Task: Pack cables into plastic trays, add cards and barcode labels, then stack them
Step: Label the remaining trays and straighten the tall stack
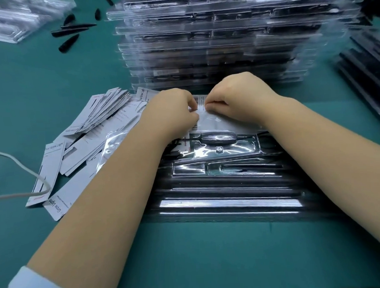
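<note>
Left hand (pixel 172 107): fingers curled, pinching left edge of barcode label sheet (pixel 207 117) at far end of tray.

Right hand (pixel 232 99): fingers curled, thumb and forefinger pinching the same sheet near its top, just right of printed barcodes. Fingertips of both hands nearly touching over the sheet.

Barcode label sheet: glossy white backing, barcodes visible between the two hands and below left thumb; laid across far end of open tray, partly hidden under both hands.

Clear plastic tray (pixel 229 185): laid flat on green table (pixel 199 251) directly under both forearms; long black parts seated in lengthwise compartments; dark oval inline controller (pixel 218 138) with cable seated in compartment just below label sheet.

Stack of packed trays (pixel 220 41): tall pile of clear trays with black contents, stood directly behind hands, touching or just beyond far edge of open tray; cannot tell which.

Printed cards (pixel 81 134): loose fanned heap, white with "Grow Light" lettering, left of tray, some tucked under left forearm.

Black pointed pieces (pixel 73 32): scattered at upper left, well apart from hands.

Clear empty trays (pixel 14 18): bundle at far upper left corner.

Grey cable (pixel 24 171): looped across left edge, overlying outermost card.

Black rods (pixel 363 73): grouped at right edge.
</note>
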{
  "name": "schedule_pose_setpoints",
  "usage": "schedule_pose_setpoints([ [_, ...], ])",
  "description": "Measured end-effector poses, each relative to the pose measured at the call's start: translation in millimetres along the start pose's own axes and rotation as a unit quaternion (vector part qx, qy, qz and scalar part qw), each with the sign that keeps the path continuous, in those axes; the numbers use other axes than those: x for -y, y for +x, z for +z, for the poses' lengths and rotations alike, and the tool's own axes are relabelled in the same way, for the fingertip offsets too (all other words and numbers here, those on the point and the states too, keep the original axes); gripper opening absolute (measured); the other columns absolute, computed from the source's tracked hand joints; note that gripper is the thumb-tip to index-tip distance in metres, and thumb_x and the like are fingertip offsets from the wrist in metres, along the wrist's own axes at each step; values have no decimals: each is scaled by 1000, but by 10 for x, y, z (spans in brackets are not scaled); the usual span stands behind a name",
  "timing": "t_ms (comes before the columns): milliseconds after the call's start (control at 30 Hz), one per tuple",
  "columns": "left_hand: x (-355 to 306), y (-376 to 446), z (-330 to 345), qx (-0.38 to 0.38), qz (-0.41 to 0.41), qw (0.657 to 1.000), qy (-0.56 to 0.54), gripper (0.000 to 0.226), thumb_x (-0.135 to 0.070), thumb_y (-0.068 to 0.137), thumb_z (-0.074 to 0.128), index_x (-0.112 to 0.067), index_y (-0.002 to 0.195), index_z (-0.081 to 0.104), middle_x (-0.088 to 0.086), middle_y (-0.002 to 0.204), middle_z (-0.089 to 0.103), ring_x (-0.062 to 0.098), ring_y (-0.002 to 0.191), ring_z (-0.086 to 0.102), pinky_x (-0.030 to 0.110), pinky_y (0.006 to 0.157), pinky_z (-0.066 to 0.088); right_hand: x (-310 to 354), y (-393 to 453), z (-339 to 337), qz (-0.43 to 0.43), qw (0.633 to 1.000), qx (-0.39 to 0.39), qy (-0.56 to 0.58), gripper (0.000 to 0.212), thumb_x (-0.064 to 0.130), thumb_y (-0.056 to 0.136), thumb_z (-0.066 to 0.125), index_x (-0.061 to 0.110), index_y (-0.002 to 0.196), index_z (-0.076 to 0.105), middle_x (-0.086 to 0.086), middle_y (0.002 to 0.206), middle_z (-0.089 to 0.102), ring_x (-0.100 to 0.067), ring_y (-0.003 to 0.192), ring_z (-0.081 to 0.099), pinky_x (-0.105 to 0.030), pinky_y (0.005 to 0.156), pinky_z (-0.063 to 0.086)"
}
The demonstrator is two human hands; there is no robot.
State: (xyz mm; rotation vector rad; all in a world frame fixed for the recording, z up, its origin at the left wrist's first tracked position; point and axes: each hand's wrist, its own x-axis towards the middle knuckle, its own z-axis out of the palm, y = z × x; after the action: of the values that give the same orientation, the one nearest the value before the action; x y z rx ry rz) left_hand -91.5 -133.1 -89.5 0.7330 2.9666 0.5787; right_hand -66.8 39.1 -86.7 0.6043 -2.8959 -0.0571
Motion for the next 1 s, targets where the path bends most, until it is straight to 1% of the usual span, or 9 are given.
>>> schedule_pose_setpoints([
  [167,-25,-18,-13,0,5,1000,4,23,-25,85,58,-26,107,65,-4,111,64,12,82,47,26,69,35,35,50,54,44,999,-18,-10,30,29,100,39,12,109,61,-7,112,61,-29,103,55,-39,82,43],
  [233,-29,-13,-15,4,6,1000,-1,26,-24,86,58,-25,111,63,-4,118,62,14,77,48,26,69,37,40,35,39,99,982,-155,41,31,26,99,42,4,102,64,-14,103,63,-31,93,58,-39,78,42],
  [367,-51,-51,-32,-12,22,1000,-13,26,-22,87,58,-24,111,65,-5,120,63,15,84,55,25,74,40,-12,-84,-167,141,869,-468,72,24,12,89,57,-1,70,65,-13,66,63,-27,60,55,-23,61,38],
  [467,-122,-97,-129,-99,44,978,-178,16,-28,89,60,-25,95,74,-13,97,72,3,91,61,18,80,47,-31,-121,-289,51,891,-451,19,22,9,86,60,1,67,66,-10,66,66,-28,61,59,-28,61,44],
  [567,-218,-171,-346,-16,-42,863,-503,22,-38,90,59,-21,88,74,-7,88,74,6,71,64,21,61,51,37,-180,-415,-63,904,-423,-9,22,9,87,60,2,68,67,-9,73,69,-29,64,61,-34,59,49],
  [700,-358,-259,-457,58,-72,828,-552,19,-34,83,70,-16,74,72,-2,77,73,8,59,60,19,55,48,128,-415,-528,-122,907,-401,-46,23,9,90,61,1,70,70,-11,78,70,-31,66,61,-36,59,51],
  [867,-598,-329,-437,6,-67,885,-461,9,-26,75,75,-21,68,74,-11,64,68,5,54,53,21,53,45,153,-863,-601,77,935,-322,130,24,25,92,58,6,90,73,0,93,64,-26,88,55,-29,84,41],
  [933,-699,-372,-377,22,-64,885,-461,10,-27,75,74,-23,65,74,-12,65,68,6,55,52,22,53,44,118,-1021,-608,206,908,-288,223,16,30,87,63,17,90,70,15,87,55,-8,85,50,-18,79,39],
  [1000,-822,-424,-288,46,-59,882,-466,9,-29,73,73,-23,67,75,-11,67,68,8,57,49,21,51,40,50,-1163,-595,293,870,-244,311,15,32,82,68,28,69,64,1,75,59,-6,73,48,-27,68,42],
])
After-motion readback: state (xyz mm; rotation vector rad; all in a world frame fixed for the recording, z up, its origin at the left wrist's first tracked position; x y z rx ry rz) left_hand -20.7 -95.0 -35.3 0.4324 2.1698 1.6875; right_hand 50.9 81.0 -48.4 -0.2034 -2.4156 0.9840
